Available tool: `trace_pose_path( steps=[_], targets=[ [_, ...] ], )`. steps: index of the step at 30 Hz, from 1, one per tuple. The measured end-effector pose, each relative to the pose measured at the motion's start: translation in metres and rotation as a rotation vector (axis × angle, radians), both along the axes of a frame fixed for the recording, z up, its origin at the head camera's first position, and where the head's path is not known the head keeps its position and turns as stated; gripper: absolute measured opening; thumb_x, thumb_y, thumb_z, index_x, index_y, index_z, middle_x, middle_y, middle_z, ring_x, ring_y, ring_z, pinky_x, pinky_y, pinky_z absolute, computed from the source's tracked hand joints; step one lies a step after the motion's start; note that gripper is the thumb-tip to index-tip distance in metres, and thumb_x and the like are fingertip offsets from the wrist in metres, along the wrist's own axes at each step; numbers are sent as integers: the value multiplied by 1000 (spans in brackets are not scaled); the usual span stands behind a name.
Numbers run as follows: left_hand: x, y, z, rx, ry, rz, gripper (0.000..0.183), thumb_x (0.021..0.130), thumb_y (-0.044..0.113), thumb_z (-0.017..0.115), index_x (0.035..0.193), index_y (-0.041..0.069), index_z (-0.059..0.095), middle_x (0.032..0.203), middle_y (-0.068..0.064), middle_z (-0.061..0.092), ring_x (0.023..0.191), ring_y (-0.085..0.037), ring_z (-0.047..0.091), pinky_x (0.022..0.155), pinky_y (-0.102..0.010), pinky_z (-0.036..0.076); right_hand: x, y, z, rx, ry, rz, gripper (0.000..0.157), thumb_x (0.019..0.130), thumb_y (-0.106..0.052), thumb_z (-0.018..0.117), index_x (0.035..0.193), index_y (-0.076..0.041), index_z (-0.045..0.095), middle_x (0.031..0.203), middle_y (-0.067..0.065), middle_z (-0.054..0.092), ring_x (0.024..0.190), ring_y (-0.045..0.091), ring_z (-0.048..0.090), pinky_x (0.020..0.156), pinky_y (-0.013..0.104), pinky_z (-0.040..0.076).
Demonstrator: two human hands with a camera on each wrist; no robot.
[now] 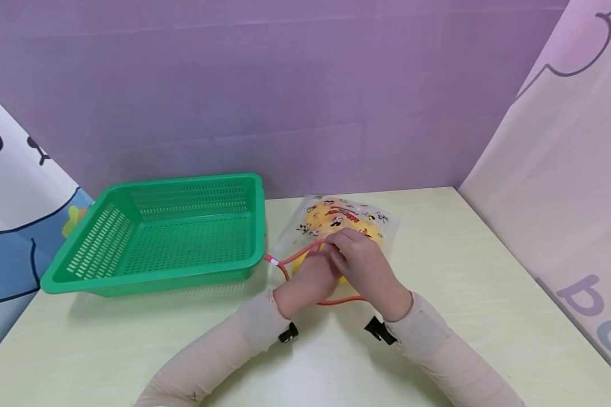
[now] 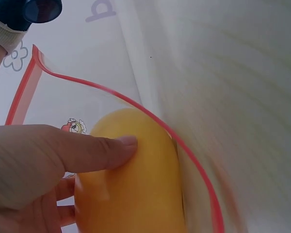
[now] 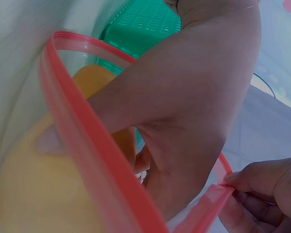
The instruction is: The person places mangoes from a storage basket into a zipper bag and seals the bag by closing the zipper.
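Note:
A clear plastic zip bag (image 1: 331, 217) with small cartoon prints and a red zip edge (image 2: 111, 91) lies on the table, yellow-orange things showing through it. My left hand (image 1: 313, 277) reaches in through the bag's mouth. In the left wrist view its thumb and fingers grip a smooth, oblong yellow thing (image 2: 140, 189), whose lower end is out of frame. My right hand (image 1: 364, 263) pinches the red edge at one corner of the mouth, as the right wrist view shows. That edge loops wide around my left hand.
A green perforated plastic basket (image 1: 158, 280) stands on the table to the left of the bag. Purple cloth (image 1: 285, 102) hangs behind the pale table (image 1: 458, 271), with printed white panels at both sides.

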State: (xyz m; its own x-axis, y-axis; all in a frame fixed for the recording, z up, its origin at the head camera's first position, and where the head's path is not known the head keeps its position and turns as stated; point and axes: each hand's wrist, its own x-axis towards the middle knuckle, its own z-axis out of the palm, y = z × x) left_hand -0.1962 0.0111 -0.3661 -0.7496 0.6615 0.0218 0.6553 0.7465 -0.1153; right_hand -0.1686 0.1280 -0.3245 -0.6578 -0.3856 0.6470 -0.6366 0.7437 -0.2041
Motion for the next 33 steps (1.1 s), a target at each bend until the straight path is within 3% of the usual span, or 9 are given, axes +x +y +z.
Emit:
trace_pose_path(
  steps=[8,15,24,28,33],
  targets=[
    [-2,-2,-1,1,-3,-34,40,90,22,63,130,19,58,139,-4,49,125,-19,44,101,-41,39,0,1,0,6,14,4,13,77,1,74,89,-1,68,86,8,68,80,20,66,71,31,55],
    [-4,-3,0,34,-51,-31,41,93,19,59,133,17,55,142,-6,46,129,-21,41,103,-43,38,1,1,1,-1,8,8,15,76,2,75,89,-1,68,86,7,68,80,20,66,72,30,55],
    [-4,-5,-3,72,16,-40,40,94,22,58,133,15,54,136,-1,53,121,-17,45,83,-28,50,-1,4,2,-3,-3,-5,15,76,1,75,90,-2,69,87,7,68,82,20,66,73,31,55],
    [-1,-5,-1,36,1,-28,47,89,21,65,135,17,52,138,0,50,120,-18,44,83,-29,50,-1,5,2,-12,-18,-6,15,77,1,74,91,-1,69,88,8,68,83,21,66,73,31,55],
    [6,-8,4,-36,42,-51,49,89,18,64,137,18,51,145,-3,41,130,-22,40,82,-35,53,0,7,4,-18,-39,-22,16,77,0,75,92,-1,69,88,8,68,81,20,66,70,30,55]
  ],
)
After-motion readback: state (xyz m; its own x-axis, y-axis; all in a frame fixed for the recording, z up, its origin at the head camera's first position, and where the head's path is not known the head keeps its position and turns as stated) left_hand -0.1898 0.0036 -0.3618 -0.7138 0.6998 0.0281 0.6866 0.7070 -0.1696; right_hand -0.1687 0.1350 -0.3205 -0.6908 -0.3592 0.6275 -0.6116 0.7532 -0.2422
